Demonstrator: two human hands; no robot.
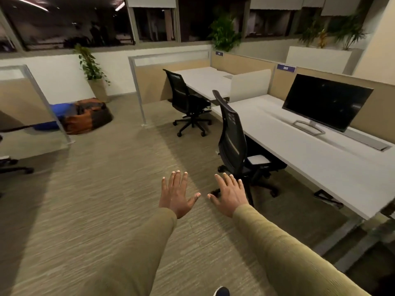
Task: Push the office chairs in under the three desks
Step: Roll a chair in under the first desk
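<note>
A: Nearest, both arms reach out in olive sleeves; the left hand point(175, 194) and right hand point(229, 194) hover over the carpet, each grip spread apart and empty.

B: And the chairs?

A: The near office chair point(234, 144) stands upright, back toward the aisle, seat tucked under the near table point(310, 159). The far office chair point(183, 99) faces the far table point(205, 79) likewise.
</note>
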